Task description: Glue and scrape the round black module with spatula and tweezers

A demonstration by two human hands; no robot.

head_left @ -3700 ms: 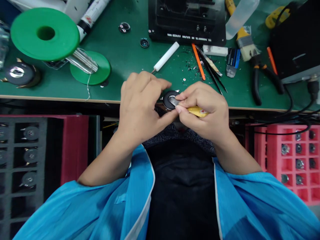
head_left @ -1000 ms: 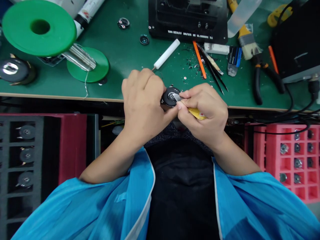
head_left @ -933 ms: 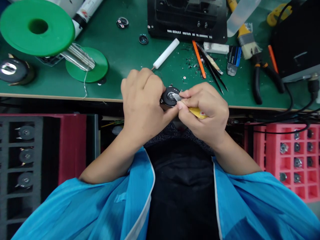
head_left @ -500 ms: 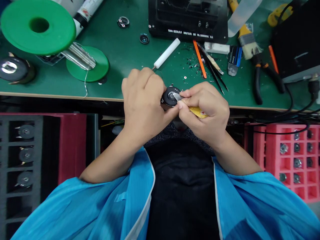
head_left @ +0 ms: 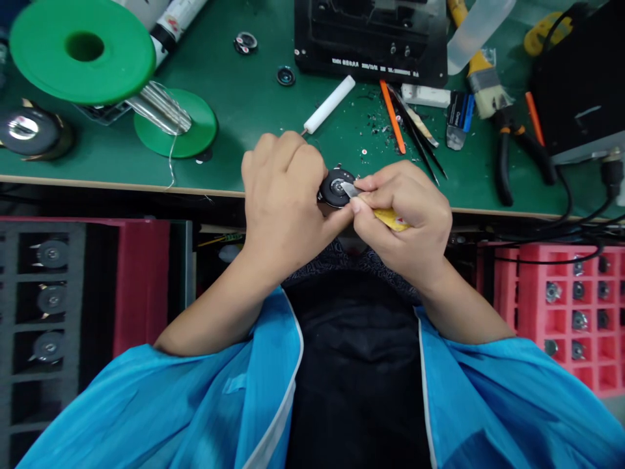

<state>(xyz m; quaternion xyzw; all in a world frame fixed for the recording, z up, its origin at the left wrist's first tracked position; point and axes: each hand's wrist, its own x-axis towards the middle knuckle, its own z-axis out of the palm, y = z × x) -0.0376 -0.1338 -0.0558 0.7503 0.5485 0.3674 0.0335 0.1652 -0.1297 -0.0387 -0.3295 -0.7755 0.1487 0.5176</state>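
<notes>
A round black watch case (head_left: pixel 333 185) with small lugs is gripped at the bench's front edge by my left hand (head_left: pixel 286 195), its back turned up. Closed around a yellow-handled utility knife (head_left: pixel 389 219) is my right hand (head_left: pixel 407 218), with thumb and fingers pinching close to the blade. The blade's tip lies over the middle of the watch back; whether it presses in, I cannot tell. My right thumb and left fingertips meet beside the case. Part of the case is hidden under my left fingers.
On the green bench (head_left: pixel 254 124) lie a white-handled tool (head_left: pixel 329 104), an orange stick (head_left: pixel 393 117), tweezers (head_left: pixel 422 143), a brush (head_left: pixel 488 91) and pliers (head_left: pixel 508 150). A green solder-wire spool (head_left: pixel 82 52) stands left. Foam trays (head_left: pixel 532 286) with watch parts flank me below.
The view has shifted slightly, so the bench items sit a little further right. Both hands keep their hold, and the blade stays over the watch back.
</notes>
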